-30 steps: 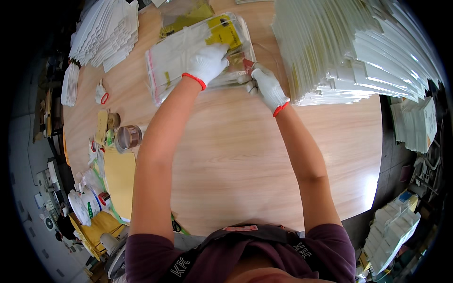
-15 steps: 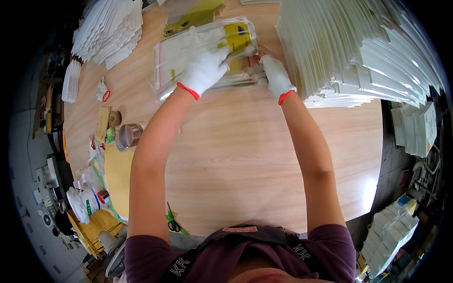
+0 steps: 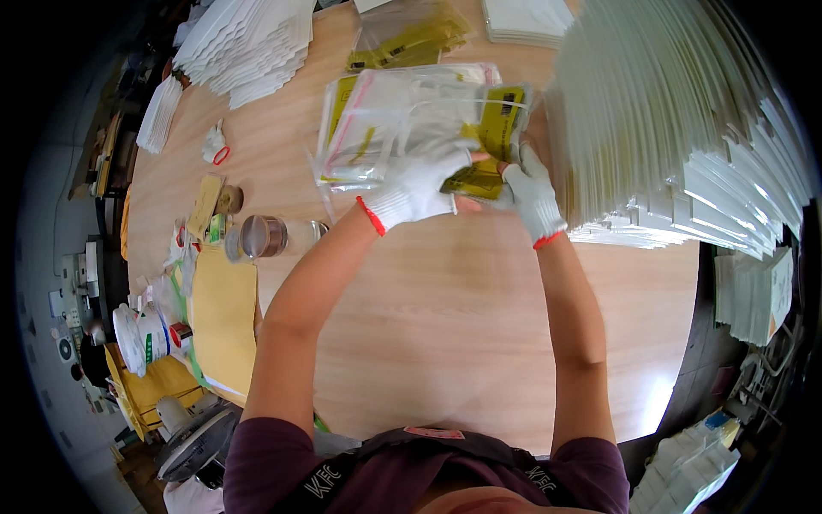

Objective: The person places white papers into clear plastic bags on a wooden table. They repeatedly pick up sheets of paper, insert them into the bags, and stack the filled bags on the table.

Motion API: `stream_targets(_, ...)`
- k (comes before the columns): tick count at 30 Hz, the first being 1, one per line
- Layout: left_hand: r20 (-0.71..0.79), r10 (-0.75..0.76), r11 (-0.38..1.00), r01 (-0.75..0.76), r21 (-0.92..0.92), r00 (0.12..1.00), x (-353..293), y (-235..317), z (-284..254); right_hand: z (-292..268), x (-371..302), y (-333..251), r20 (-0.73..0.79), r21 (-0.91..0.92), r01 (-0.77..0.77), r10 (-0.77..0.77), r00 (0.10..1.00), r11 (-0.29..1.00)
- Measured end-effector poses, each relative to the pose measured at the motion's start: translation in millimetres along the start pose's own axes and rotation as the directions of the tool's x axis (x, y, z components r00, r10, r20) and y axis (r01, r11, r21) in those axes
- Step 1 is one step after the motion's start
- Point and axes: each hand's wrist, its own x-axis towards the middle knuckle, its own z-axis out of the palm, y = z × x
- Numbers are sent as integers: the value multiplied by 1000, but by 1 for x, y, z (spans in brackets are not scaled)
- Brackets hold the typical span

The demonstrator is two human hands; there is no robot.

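Clear plastic bags [image 3: 390,116] with yellow printed bands [image 3: 501,120] lie in a bundle on the table, a pale strap crossing them. Both of my hands wear white gloves with red cuffs and bare fingertips. My left hand [image 3: 419,182] is spread over the near edge of the bags, thumb apart from the fingers. At the right end, my right hand [image 3: 533,190] is closed on the bags' near corner, thumb on top of the yellow band. The fingers beneath that corner are partly hidden.
A tall stack of white sleeves [image 3: 634,128] stands close on the right. Behind the bundle lie more yellow-banded bags [image 3: 411,38]. White sheets [image 3: 248,43] fan out at the far left. A loose glove [image 3: 216,144], round container [image 3: 262,236] and yellow envelope [image 3: 224,313] sit leftward.
The view has shifted, so the table's things appear lower and further right. My left hand has slid toward the bundle's near edge. The bags' near right corner now shows between my hands.
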Motion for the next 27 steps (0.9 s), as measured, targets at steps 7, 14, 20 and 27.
stream_targets(7,-426,-223,973,176,-148,877,-17,-23,6,2,-58,-44,-132,-254,62,-98,986,965)
stream_targets(14,-486,-341,919,394,8,805,-53,-62,29,10,-139,-38,-320,259,131,-43,947,957)
stream_targets(20,-428,-233,939,316,133,873,-67,-42,27,-3,-212,-10,-381,365,119,31,924,924)
stream_targets(27,-560,-756,619,95,-779,339,-107,27,66,-33,-272,-9,-393,536,70,175,903,841)
